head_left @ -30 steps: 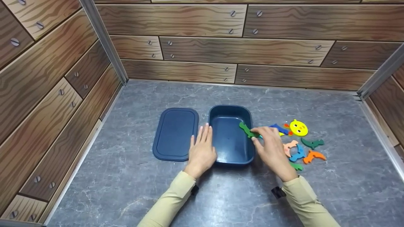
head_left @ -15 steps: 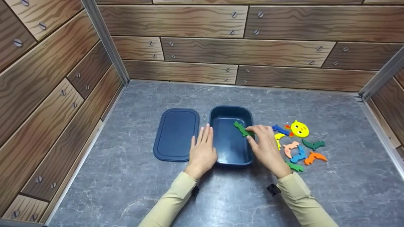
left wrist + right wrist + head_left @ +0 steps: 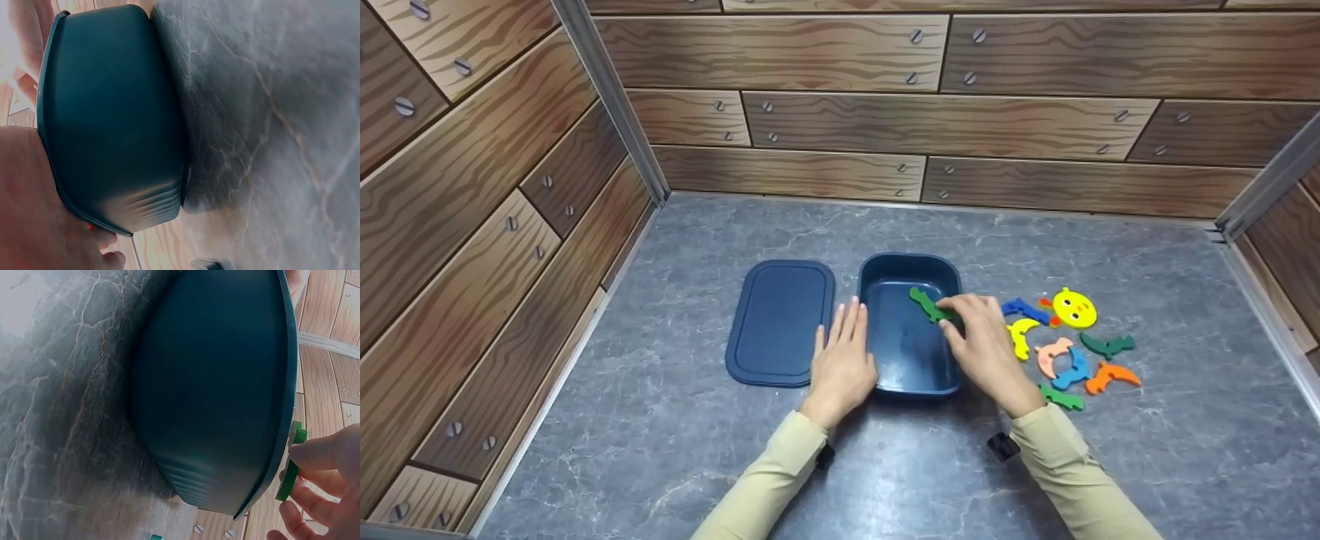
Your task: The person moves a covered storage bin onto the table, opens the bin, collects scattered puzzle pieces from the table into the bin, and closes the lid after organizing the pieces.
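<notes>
A dark blue open box (image 3: pixel 911 375) stands on the grey table, its bare floor showing in the head view. My right hand (image 3: pixel 986 349) pinches a green animal-shaped toy piece (image 3: pixel 924 303) between thumb and fingers, above the box's right side. In the right wrist view that green piece (image 3: pixel 288 479) is held above the rim level. My left hand (image 3: pixel 844 373) rests with straight fingers along the box's left edge. Over the rim in the left wrist view lies part of the left hand (image 3: pixel 28 197); its fingertips are partly hidden there.
The flat blue lid (image 3: pixel 780 322) lies left of the box. To the right are several loose pieces, among them a yellow smiling face (image 3: pixel 1073 308), a yellow piece (image 3: pixel 1021 337), an orange piece (image 3: pixel 1111 376) and another green piece (image 3: pixel 1063 398). Wood-patterned walls (image 3: pixel 840 120) enclose the table.
My right hand has carried the green piece leftward, farther over the box, uncovering the yellow piece behind it. The left hand has stayed at the box's edge.
</notes>
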Tool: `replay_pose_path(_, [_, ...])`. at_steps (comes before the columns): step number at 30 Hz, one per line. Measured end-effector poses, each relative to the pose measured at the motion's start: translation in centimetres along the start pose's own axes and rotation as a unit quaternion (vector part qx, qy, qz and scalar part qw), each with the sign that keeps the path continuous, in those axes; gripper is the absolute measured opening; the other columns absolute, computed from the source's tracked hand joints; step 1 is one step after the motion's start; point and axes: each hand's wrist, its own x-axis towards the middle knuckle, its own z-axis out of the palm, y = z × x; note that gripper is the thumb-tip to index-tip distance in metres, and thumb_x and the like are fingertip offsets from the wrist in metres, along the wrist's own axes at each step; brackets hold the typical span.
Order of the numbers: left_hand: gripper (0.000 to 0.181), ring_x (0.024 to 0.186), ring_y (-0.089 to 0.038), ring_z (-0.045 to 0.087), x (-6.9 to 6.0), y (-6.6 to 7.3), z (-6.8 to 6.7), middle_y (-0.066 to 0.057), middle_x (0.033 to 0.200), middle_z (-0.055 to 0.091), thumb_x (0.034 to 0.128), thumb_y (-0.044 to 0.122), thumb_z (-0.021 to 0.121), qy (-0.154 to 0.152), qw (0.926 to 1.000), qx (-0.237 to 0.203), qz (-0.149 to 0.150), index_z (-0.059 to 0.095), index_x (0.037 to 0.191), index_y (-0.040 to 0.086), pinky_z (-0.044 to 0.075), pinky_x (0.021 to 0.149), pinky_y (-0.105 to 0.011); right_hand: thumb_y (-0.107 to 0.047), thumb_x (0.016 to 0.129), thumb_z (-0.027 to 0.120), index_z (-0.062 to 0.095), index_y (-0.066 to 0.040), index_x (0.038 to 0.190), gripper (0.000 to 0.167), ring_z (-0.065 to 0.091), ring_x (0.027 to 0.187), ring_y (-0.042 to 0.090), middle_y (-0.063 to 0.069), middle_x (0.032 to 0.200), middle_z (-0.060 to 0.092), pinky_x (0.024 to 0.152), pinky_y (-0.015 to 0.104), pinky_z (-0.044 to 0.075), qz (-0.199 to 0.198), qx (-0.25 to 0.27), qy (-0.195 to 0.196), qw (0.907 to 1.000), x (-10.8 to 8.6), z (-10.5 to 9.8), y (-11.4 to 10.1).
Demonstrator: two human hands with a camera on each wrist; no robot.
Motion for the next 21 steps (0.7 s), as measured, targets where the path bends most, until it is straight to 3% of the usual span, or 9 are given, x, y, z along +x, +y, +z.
replay_pose_path(21, [0.07,0.15,-0.022,0.005,0.0,0.0,-0.1,-0.001,0.165,0.007,0.0989,0.023,0.05,-0.002,0.9999,0.008,0.006,0.016,0.159,0.011,0.011,0.118,-0.052,-0.006,0.091,0.068,0.07,-0.007,0.112,0.021,0.049,0.104,0.029,0.007,0.111,0.065,0.086,0.044,0.04,-0.034,-0.006,-0.011,0.9993,1.1,1.2,-0.1])
